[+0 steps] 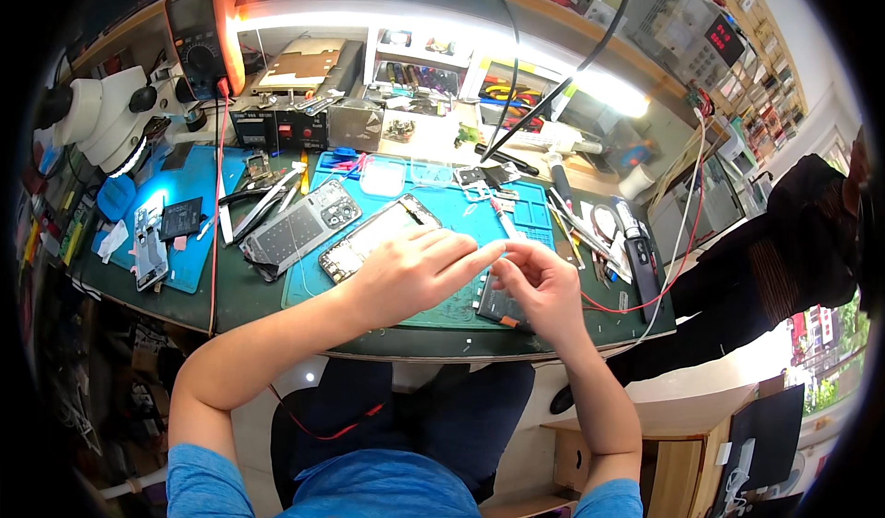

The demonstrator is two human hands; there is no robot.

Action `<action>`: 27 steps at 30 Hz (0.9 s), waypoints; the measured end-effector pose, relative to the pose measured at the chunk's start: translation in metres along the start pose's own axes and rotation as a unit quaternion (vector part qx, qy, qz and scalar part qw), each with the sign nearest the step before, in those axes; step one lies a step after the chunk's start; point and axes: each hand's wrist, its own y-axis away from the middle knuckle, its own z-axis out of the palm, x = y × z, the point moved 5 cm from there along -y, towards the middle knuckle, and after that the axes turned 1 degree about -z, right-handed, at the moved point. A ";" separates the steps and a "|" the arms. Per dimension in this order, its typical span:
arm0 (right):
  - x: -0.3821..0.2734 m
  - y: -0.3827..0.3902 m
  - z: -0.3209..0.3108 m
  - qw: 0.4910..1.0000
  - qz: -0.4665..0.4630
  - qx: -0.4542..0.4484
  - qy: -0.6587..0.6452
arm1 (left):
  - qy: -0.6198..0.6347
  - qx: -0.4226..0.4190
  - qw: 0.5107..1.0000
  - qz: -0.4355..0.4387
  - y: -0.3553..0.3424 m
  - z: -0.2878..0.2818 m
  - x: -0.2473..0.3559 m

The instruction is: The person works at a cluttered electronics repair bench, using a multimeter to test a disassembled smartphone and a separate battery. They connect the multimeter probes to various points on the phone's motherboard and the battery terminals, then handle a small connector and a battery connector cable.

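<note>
My left hand [419, 274] reaches over the bench with its fingers pressed together. Its fingertips meet those of my right hand [542, 288], which is closed in a pinch. Whatever lies between the fingertips is too small to make out. Under my left hand, partly covered, an opened phone [355, 241] rests on the blue work mat [433, 315]. A black phone battery [502, 308] with an orange tab lies below my right hand, partly hidden by it. Left of the opened phone sits a grey phone back with a camera block [302, 228], tilted on the mat's edge.
An orange multimeter [203, 34] stands at the back left beside a white microscope [106, 117]. Another phone [150, 246] and a battery [182, 218] lie on the left mat. Tools [590, 237] crowd the right. Red and white leads [687, 214] hang there. A person in dark clothes [784, 232] stands at right.
</note>
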 end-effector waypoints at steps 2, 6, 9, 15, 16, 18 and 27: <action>-0.004 0.002 0.011 0.998 -0.056 0.008 0.028 | 0.035 0.030 0.999 -0.012 0.010 -0.006 -0.001; -0.023 0.013 0.026 0.987 -0.135 0.038 0.075 | 0.356 0.015 0.885 -0.300 0.033 -0.001 -0.011; -0.024 0.019 0.031 0.988 -0.139 0.030 0.057 | 0.454 -0.004 0.814 -0.361 0.049 0.006 -0.013; -0.009 0.021 0.030 0.980 0.075 -0.047 -0.177 | 0.630 -0.029 0.620 -0.466 0.057 0.008 -0.011; -0.007 0.020 0.031 0.972 0.093 -0.058 -0.209 | 0.637 -0.032 0.611 -0.468 0.058 0.008 -0.011; -0.005 0.020 0.033 0.961 0.110 -0.073 -0.242 | 0.651 -0.038 0.594 -0.471 0.060 0.009 -0.012; -0.017 0.024 0.042 0.969 0.028 -0.111 -0.218 | 0.658 -0.116 0.563 -0.487 0.067 0.013 -0.005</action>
